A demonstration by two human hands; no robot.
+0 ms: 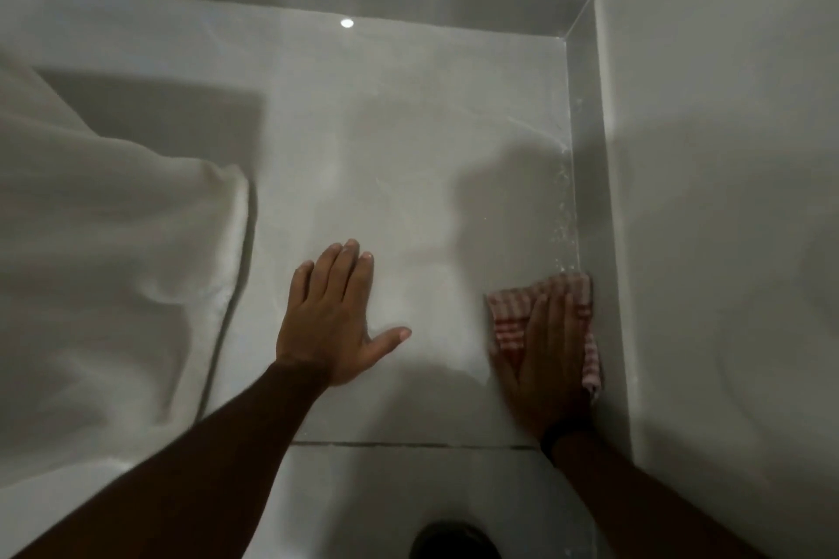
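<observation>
White fabric point(113, 268) lies bunched at left, clear of the wiping. My left grip point(331, 318) rests flat, fingers straight, bracing me on the floor point(408, 141). My right grip point(547, 359), fingers straight too, presses the checked cloth point(510, 313) down where floor meets speckled skirting point(585, 127).

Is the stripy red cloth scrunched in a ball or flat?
Flat: the cloth lies pressed on the floor under the open right hand.

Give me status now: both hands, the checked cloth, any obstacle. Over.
Left hand flat on grey floor tile. Right hand presses red-and-white checked cloth at grey skirting. White draped fabric left, apart.
</observation>
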